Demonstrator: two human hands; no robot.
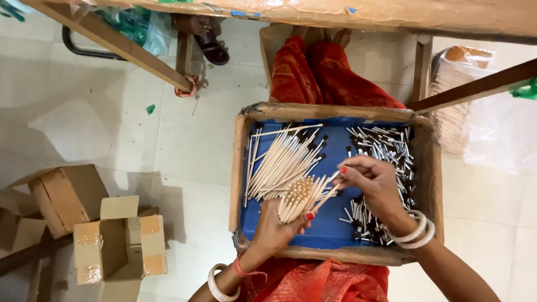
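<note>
A bunch of thin wooden sticks [300, 197] is gripped in the left hand [278, 225], over a cardboard tray [239, 168]. One stick is pinched by the right hand [373, 182]. Small dark caps [386, 151] are piled nearby.

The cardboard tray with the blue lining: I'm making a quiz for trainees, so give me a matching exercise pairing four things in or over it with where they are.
Things:
1. Bundle of pale wooden sticks
2. Loose pile of pale wooden sticks
3. Heap of small black-and-silver metal caps
4. Single pale wooden stick

Places:
A. Right part of the cardboard tray with the blue lining
B. Pinched by the right hand
C. Gripped in the left hand
D. Lying in the left part of the tray

Pairs: 1-C, 2-D, 3-A, 4-B
</note>
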